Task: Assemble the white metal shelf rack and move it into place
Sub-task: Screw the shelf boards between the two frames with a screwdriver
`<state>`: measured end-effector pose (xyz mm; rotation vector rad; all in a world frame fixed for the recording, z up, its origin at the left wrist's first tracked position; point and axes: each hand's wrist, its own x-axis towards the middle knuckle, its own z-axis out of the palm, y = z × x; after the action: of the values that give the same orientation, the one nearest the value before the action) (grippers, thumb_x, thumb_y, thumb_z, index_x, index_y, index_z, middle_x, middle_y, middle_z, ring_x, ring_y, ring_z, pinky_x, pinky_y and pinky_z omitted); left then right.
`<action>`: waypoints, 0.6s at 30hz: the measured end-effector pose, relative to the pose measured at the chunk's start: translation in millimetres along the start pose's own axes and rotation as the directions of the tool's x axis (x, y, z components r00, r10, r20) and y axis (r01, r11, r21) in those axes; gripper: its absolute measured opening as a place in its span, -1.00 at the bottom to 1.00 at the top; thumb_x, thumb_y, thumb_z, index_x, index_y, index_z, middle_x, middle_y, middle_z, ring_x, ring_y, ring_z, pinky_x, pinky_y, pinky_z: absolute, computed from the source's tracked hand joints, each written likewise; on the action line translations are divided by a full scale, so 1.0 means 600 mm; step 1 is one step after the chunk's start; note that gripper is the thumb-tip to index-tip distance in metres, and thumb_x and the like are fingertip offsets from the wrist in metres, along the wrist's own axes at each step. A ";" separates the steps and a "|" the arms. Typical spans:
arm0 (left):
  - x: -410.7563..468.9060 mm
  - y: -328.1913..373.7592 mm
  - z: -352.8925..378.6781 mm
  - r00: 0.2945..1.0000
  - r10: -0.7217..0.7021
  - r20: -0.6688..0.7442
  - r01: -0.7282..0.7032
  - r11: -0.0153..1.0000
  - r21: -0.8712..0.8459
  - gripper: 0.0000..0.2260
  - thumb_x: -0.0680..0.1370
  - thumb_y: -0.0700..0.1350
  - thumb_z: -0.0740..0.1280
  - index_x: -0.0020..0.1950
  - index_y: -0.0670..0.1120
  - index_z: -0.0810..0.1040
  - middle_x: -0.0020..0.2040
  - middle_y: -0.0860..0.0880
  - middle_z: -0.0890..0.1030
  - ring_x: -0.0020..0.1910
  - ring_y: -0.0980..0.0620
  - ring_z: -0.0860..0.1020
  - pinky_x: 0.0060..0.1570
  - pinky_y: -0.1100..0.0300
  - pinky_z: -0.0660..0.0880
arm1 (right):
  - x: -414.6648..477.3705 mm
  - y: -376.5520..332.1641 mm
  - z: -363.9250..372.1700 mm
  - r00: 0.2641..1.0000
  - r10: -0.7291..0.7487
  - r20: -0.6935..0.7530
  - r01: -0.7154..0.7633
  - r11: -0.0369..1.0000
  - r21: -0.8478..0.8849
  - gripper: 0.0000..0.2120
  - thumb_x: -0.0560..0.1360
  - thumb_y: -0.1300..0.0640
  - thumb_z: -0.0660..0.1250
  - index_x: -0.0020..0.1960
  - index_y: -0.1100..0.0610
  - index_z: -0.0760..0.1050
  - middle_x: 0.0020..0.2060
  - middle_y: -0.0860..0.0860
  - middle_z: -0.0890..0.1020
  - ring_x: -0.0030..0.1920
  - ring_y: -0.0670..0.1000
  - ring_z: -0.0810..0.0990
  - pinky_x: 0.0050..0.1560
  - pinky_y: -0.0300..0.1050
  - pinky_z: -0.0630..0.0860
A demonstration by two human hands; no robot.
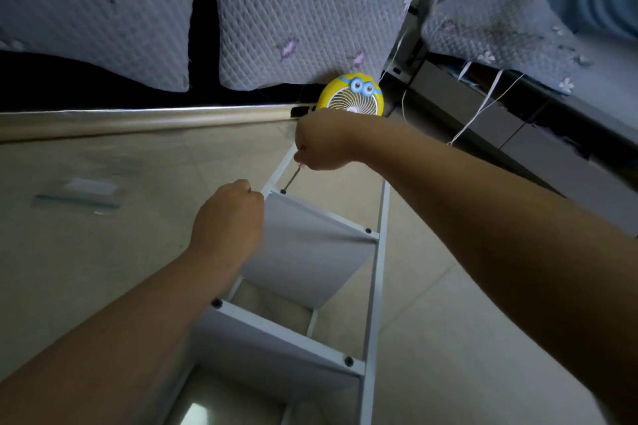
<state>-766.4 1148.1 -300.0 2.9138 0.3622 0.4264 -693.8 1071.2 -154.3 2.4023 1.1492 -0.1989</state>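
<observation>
The white metal shelf rack (374, 286) lies on its side on the tiled floor, two shelf panels joined to its uprights by black screws. My left hand (229, 217) grips the left upright at the corner of the upper shelf panel (310, 252). My right hand (324, 145) holds a thin metal hex key (292, 179), whose tip sits in the black screw (283, 191) at that corner. Other black screws show at the panels' remaining corners.
A yellow cartoon desk fan (350, 95) stands on the floor just behind my right hand. Quilted floral covers (303, 10) hang over a sofa at the back and right. A clear plastic bag (77, 197) lies on the floor at left. White cords (483, 110) dangle at right.
</observation>
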 end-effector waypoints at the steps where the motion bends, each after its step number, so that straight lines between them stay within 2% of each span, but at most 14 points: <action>1: -0.001 0.000 0.001 1.000 0.000 -0.007 0.000 1.000 -0.002 -0.79 0.59 -0.17 0.16 0.11 -0.13 0.55 -0.02 -0.05 0.46 -0.03 0.00 0.47 -0.21 0.27 0.26 | 0.007 -0.003 -0.006 0.999 0.028 0.042 -0.029 0.999 0.030 -0.77 0.58 0.19 0.11 -0.02 0.25 0.51 -0.20 0.18 0.61 -0.21 0.08 0.55 -0.26 -0.28 0.45; 3: -0.004 0.001 0.001 1.000 -0.005 -0.016 0.005 1.000 -0.013 -0.80 0.59 -0.16 0.18 0.13 -0.12 0.55 -0.03 -0.05 0.47 -0.05 0.01 0.47 -0.21 0.28 0.26 | 0.019 -0.010 -0.018 0.990 0.066 0.125 -0.079 0.991 0.107 -0.75 0.58 0.23 0.08 -0.22 0.21 0.43 -0.60 0.04 0.51 -0.58 -0.10 0.48 -0.66 -0.43 0.32; 4: -0.004 0.001 0.001 1.000 -0.009 -0.017 0.009 1.000 -0.014 -0.80 0.58 -0.16 0.19 0.13 -0.12 0.56 -0.03 -0.05 0.47 -0.06 0.00 0.48 -0.22 0.28 0.26 | 0.023 -0.015 -0.023 0.987 0.070 0.143 -0.089 0.987 0.133 -0.74 0.58 0.25 0.05 -0.23 0.20 0.40 -0.63 0.03 0.47 -0.64 -0.10 0.42 -0.72 -0.42 0.26; 6: -0.004 -0.001 0.003 1.000 -0.017 -0.017 0.017 1.000 -0.019 -0.80 0.57 -0.19 0.22 0.11 -0.15 0.58 -0.05 -0.07 0.48 -0.07 -0.03 0.49 -0.23 0.25 0.27 | 0.031 -0.020 -0.023 0.989 0.061 0.134 -0.086 0.978 0.191 -0.78 0.58 0.28 0.02 -0.09 0.14 0.41 -0.39 0.06 0.52 -0.54 -0.08 0.40 -0.65 -0.36 0.33; 7: -0.005 -0.001 0.002 1.000 -0.017 -0.012 0.017 0.999 -0.027 -0.82 0.55 -0.21 0.24 0.08 -0.17 0.59 -0.07 -0.09 0.49 -0.08 -0.06 0.50 -0.23 0.22 0.29 | 0.034 -0.020 -0.020 0.991 0.056 0.121 -0.081 0.973 0.215 -0.78 0.57 0.28 0.02 -0.04 0.12 0.42 -0.28 0.07 0.54 -0.54 -0.08 0.40 -0.60 -0.34 0.34; 8: -0.006 0.000 0.002 1.000 -0.013 -0.005 0.013 0.999 -0.034 -0.83 0.55 -0.22 0.25 0.05 -0.19 0.60 -0.08 -0.11 0.50 -0.09 -0.07 0.50 -0.23 0.21 0.31 | 0.031 -0.019 -0.018 0.992 0.059 0.108 -0.083 0.970 0.229 -0.78 0.57 0.28 0.03 0.00 0.14 0.45 -0.27 0.07 0.57 -0.60 -0.10 0.42 -0.60 -0.34 0.33; 10: -0.008 0.000 0.000 1.000 -0.011 0.010 0.011 0.999 -0.034 -0.87 0.54 -0.24 0.26 -0.03 -0.21 0.60 -0.11 -0.11 0.51 -0.12 -0.06 0.51 -0.25 0.21 0.32 | 0.019 -0.007 -0.011 0.991 0.090 0.102 -0.116 0.952 0.284 -0.80 0.56 0.27 0.09 -0.03 0.22 0.50 -0.52 0.02 0.56 -0.75 -0.14 0.37 -0.71 -0.39 0.27; 12: -0.008 -0.001 -0.003 0.999 0.017 -0.034 -0.019 0.998 -0.062 -0.93 0.48 -0.30 0.33 -0.19 -0.23 0.59 -0.22 -0.13 0.50 -0.24 -0.09 0.51 -0.34 0.19 0.31 | 0.000 0.017 0.000 0.990 0.123 0.070 -0.139 0.935 0.328 -0.79 0.56 0.23 0.15 -0.15 0.23 0.53 -0.64 0.00 0.43 -0.77 -0.11 0.36 -0.65 -0.36 0.31; 14: -0.006 -0.004 -0.004 0.996 0.061 -0.065 -0.065 0.996 -0.062 -0.84 0.30 -0.40 0.46 -0.41 -0.23 0.53 -0.39 -0.13 0.46 -0.45 -0.10 0.47 -0.52 0.27 0.21 | -0.024 0.046 0.020 0.982 0.188 -0.009 -0.164 0.878 0.450 -0.77 0.55 0.18 0.16 -0.17 0.21 0.54 -0.55 0.04 0.39 -0.68 -0.02 0.38 -0.55 -0.27 0.34; 16: -0.003 -0.009 0.000 0.991 0.080 -0.107 -0.086 0.995 -0.047 -0.73 0.14 -0.45 0.52 -0.52 -0.21 0.45 -0.50 -0.12 0.40 -0.59 -0.08 0.39 -0.54 0.43 0.04 | -0.052 0.075 0.050 0.955 0.277 -0.108 -0.155 0.773 0.615 -0.78 0.56 0.14 0.18 -0.13 0.19 0.55 -0.50 0.02 0.36 -0.63 -0.08 0.38 -0.55 -0.33 0.30; 18: -0.003 -0.008 0.000 0.991 0.101 -0.086 -0.104 0.994 -0.027 -0.75 0.15 -0.44 0.52 -0.50 -0.24 0.47 -0.50 -0.14 0.40 -0.58 -0.09 0.40 -0.56 0.40 0.11 | -0.084 0.100 0.094 0.909 0.374 -0.185 -0.140 0.691 0.710 -0.76 0.56 0.14 0.17 -0.06 0.26 0.56 -0.47 -0.03 0.35 -0.58 -0.17 0.43 -0.49 -0.34 0.28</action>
<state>-769.1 1152.2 -301.5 2.8990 0.2158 0.5672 -676.2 977.2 -166.8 3.3430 0.9351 -0.1635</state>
